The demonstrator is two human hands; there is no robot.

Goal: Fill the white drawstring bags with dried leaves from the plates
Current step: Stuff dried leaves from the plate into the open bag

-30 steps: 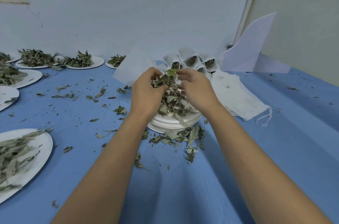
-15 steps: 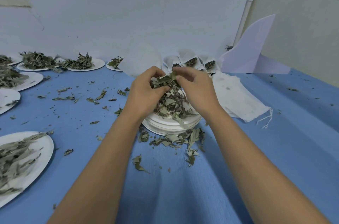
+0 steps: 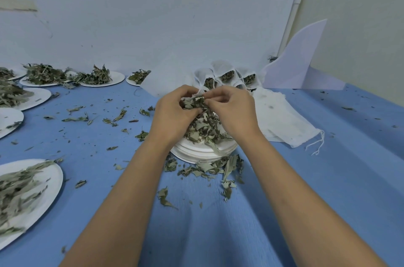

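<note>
A stack of white plates (image 3: 203, 153) stands at the table's middle, heaped with dried leaves (image 3: 205, 126). Above the heap my left hand (image 3: 172, 113) and my right hand (image 3: 234, 111) meet, each pinching a clump of leaves (image 3: 194, 101) with curled fingers. Whether a bag is between them I cannot tell. Behind the hands, several filled white drawstring bags (image 3: 227, 75) stand open against the wall. A pile of flat empty bags (image 3: 282, 118) lies to the right, strings trailing.
More plates of dried leaves stand at the left (image 3: 28, 188) and along the back wall (image 3: 98, 77). Loose leaves (image 3: 207, 168) litter the blue cloth (image 3: 328, 179). A white board (image 3: 299, 63) leans in the back right corner.
Both hands have drawn closer together and risen slightly, lifting a clump of leaves off the heap toward the bags behind.
</note>
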